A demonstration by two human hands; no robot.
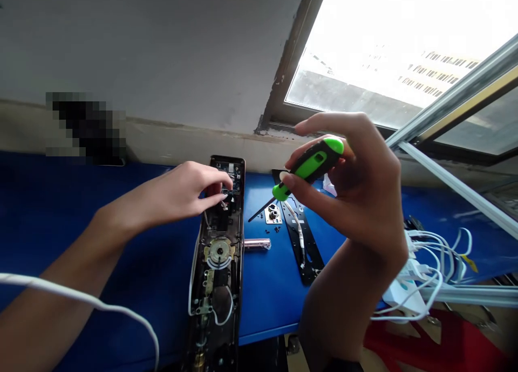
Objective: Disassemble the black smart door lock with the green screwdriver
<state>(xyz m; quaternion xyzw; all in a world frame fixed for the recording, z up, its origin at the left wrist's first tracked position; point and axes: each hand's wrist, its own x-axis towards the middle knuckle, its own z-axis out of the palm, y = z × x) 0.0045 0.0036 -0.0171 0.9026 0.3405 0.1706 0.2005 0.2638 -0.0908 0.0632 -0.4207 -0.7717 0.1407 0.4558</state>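
Note:
My right hand (360,183) is raised above the table and closed around a green and black screwdriver (309,167), its shaft pointing down to the left. Below it, a long black door lock housing (220,286) lies open with its inner parts showing. My left hand (198,186) reaches over its far end, thumb and forefinger bent together at a thin wire (224,204); its exact grip is partly hidden. Under those fingertips is a blue circuit board (233,186). A round metal part (219,250) sits in the housing's middle, and a shiny handle (258,244) sticks out to the right.
Right of the housing, the blue table (263,296) holds a square metal plate (273,214), several small screws (277,229) and a black backplate (311,267) with a white-wrapped cable (298,226). White cords (437,259) tangle at the far right. A white cable (101,305) crosses my left forearm.

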